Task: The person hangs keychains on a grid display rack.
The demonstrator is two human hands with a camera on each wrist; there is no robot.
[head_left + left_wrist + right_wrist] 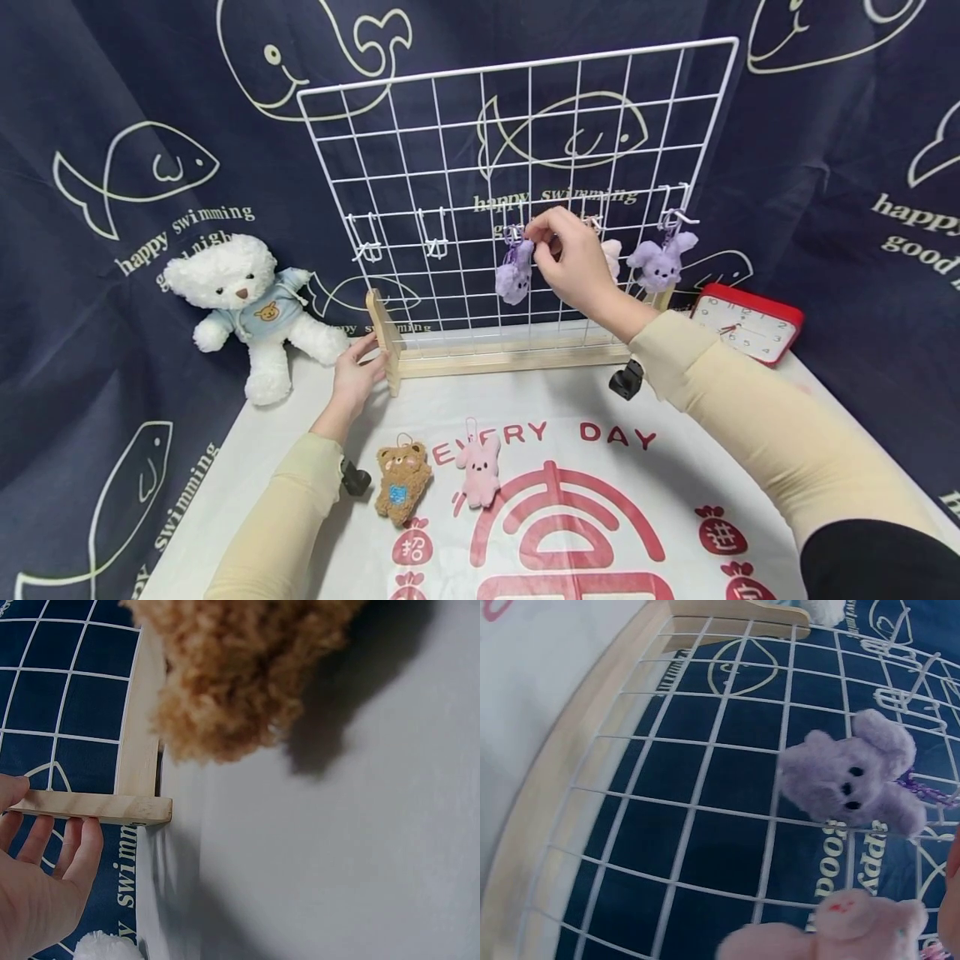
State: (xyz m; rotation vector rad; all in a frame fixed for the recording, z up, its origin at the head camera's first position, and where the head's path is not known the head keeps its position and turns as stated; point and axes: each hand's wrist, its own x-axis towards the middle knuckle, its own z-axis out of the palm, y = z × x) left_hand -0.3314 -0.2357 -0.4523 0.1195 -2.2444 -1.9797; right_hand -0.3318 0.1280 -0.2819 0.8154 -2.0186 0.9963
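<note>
My right hand (573, 258) is up at a hook on the white wire grid rack (483, 175), thumb and forefinger pinching at the cord loop of a purple bunny plush keychain (513, 279). In the right wrist view the purple bunny (847, 776) dangles before the grid, its cord running toward the frame edge, where little of the hand shows. My left hand (356, 375) grips the rack's wooden side foot (97, 806), thumb on one face and fingers on the other. Behind the right hand hangs a pink plush (611, 258), partly hidden.
Another purple bunny (662, 265) hangs at the grid's right end; bare hooks (433, 242) sit on the left. A brown bear plush (402, 479) and a pink bunny plush (480, 468) lie on the table (570, 425). A white teddy (251, 308) and a red clock (747, 323) flank the rack.
</note>
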